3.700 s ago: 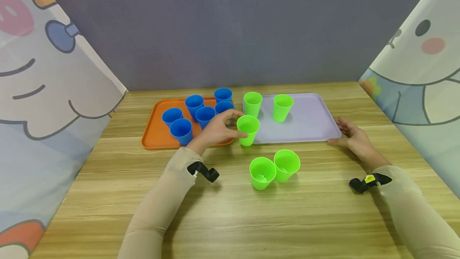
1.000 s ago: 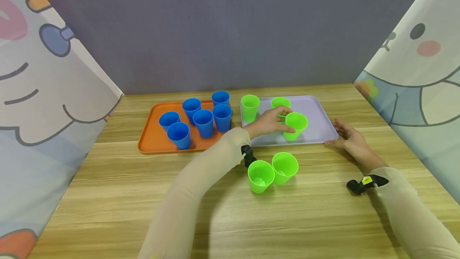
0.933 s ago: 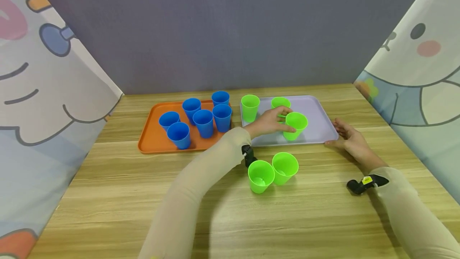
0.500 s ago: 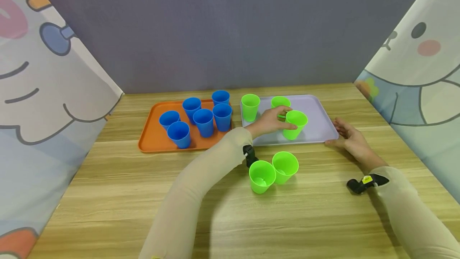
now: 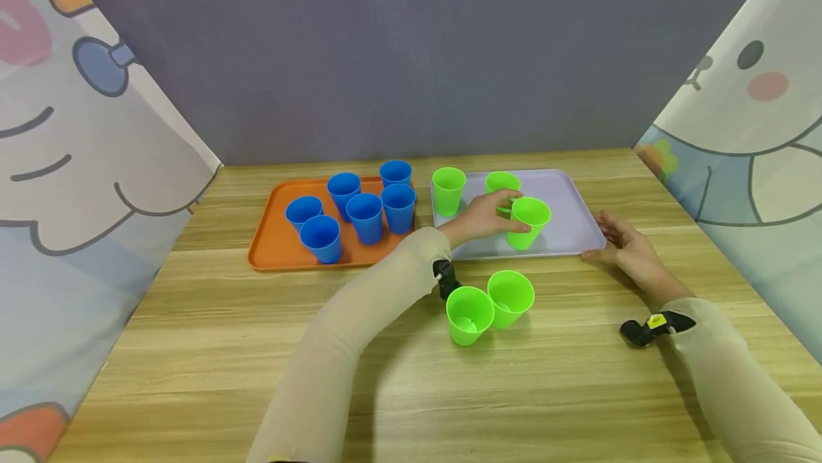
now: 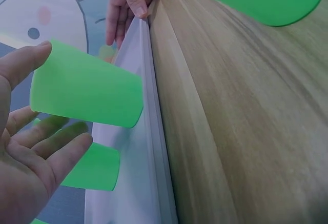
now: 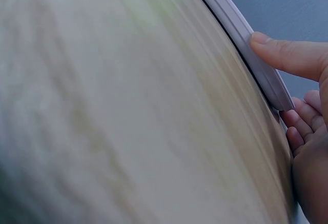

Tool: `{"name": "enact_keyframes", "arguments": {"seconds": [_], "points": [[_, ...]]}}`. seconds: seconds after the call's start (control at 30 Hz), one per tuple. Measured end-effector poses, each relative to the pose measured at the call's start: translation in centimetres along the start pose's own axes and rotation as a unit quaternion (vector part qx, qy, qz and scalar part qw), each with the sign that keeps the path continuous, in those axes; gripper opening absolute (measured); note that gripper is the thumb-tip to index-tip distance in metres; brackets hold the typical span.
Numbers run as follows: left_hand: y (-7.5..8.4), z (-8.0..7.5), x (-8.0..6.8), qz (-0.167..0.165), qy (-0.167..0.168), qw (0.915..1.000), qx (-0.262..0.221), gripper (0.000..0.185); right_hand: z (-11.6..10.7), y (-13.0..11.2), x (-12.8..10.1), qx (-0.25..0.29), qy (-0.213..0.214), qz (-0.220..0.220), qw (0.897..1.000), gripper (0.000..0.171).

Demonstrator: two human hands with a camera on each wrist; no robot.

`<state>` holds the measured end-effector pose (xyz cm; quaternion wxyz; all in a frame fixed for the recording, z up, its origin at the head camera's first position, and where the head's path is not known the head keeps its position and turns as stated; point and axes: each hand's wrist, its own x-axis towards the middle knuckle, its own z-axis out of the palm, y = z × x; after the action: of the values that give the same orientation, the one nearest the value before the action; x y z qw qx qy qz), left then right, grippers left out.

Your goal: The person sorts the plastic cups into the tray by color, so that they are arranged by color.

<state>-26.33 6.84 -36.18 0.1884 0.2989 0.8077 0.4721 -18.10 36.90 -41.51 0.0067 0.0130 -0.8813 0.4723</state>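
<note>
My left hand (image 5: 483, 219) holds a green plastic cup (image 5: 530, 222) between thumb and fingers over the front part of the lilac tray (image 5: 568, 217). In the left wrist view that cup (image 6: 87, 85) lies between the thumb above and the spread fingers below; whether its base touches the tray I cannot tell. Behind it on the tray stand two more green cups, one at the left (image 5: 448, 192) and one partly hidden by my fingers (image 5: 502, 181). My right hand (image 5: 632, 252) grips the tray's front right corner, its thumb (image 7: 287, 55) on the rim.
Two green cups, one left (image 5: 469, 314) and one right (image 5: 511, 297), stand side by side on the wooden table (image 5: 546, 399), in front of the tray. Left of it, an orange tray (image 5: 276, 245) bears several blue cups (image 5: 364, 219). A grey wall (image 5: 411, 56) rises behind.
Since the earliest frame, my left hand has carried the green cup rightward from between the trays to the lilac tray's front middle. Over the last second it barely moves; my right hand stays at the corner.
</note>
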Motion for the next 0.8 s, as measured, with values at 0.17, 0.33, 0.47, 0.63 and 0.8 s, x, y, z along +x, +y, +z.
{"name": "enact_keyframes", "arguments": {"seconds": [0.17,0.33,0.47,0.63,0.8], "points": [[-0.1,-0.3,-0.5,-0.003,-0.003,1.0000,0.000,0.080,0.0,0.1,0.0,0.005,0.001,0.000,1.000,0.096],[-0.5,-0.8,-1.2,-0.006,-0.011,0.9999,0.002,0.078,0.0,0.1,0.0,0.007,0.001,0.003,1.000,0.097],[-0.7,-1.3,-2.0,-0.009,-0.020,0.9994,-0.026,0.077,0.0,0.1,0.0,0.002,0.003,-0.001,1.000,0.096],[-1.2,-1.8,-3.2,-0.011,-0.021,0.9987,-0.046,0.074,0.0,0.2,0.0,0.001,0.006,-0.007,1.000,0.095],[-1.6,-2.3,-4.5,-0.001,-0.025,0.9967,-0.077,0.070,0.0,0.3,0.1,0.000,0.005,-0.008,1.000,0.095]]}}
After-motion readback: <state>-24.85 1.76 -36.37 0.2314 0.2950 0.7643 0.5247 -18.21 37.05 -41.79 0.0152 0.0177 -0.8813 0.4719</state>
